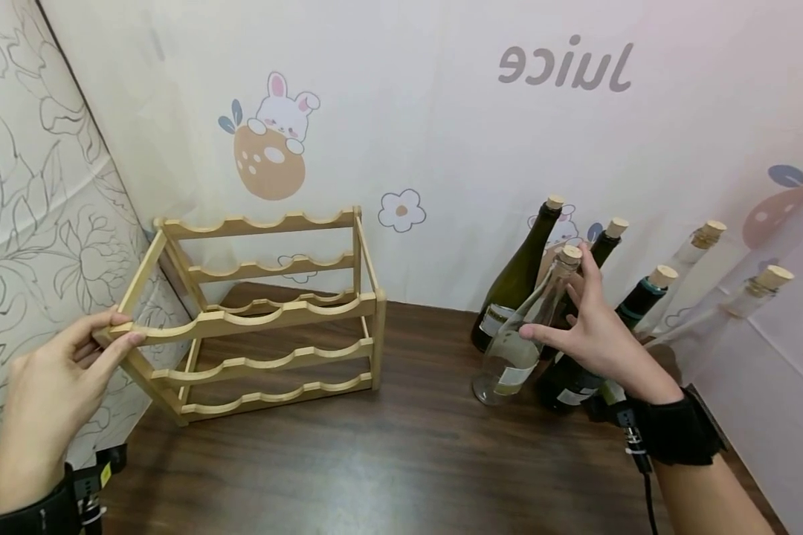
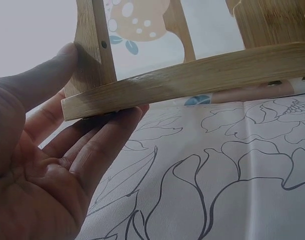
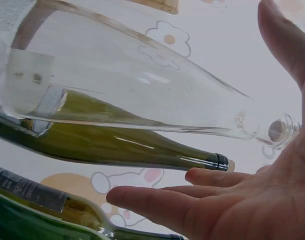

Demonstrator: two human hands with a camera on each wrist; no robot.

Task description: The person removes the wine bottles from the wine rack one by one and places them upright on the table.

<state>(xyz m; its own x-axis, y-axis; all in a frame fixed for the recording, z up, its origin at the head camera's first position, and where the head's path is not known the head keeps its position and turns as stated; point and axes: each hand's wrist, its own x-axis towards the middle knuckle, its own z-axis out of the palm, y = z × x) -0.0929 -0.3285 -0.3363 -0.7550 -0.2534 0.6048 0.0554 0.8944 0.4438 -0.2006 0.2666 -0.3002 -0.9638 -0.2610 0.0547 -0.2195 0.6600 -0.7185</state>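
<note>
My left hand (image 1: 53, 386) grips the front left top corner of a light wooden wine rack (image 1: 288, 318). In the left wrist view, the thumb lies along an upright of the rack (image 2: 192, 75), with the fingers beneath the rail. On the right, my right hand (image 1: 598, 334) is spread beside the neck of a clear glass bottle (image 1: 505, 360) with a cork. The right wrist view shows straight fingers and the thumb apart around the neck end of the clear bottle (image 3: 142, 75); any contact is unclear. A green bottle (image 1: 525, 267) stands just behind it.
A dark bottle (image 1: 605, 244) and a teal-collared bottle (image 1: 642, 301) stand partly behind the right hand. Two clear corked bottles (image 1: 699, 241) are farther right. Patterned walls (image 1: 401, 111) border the brown wooden table (image 1: 348, 468) at the back and sides.
</note>
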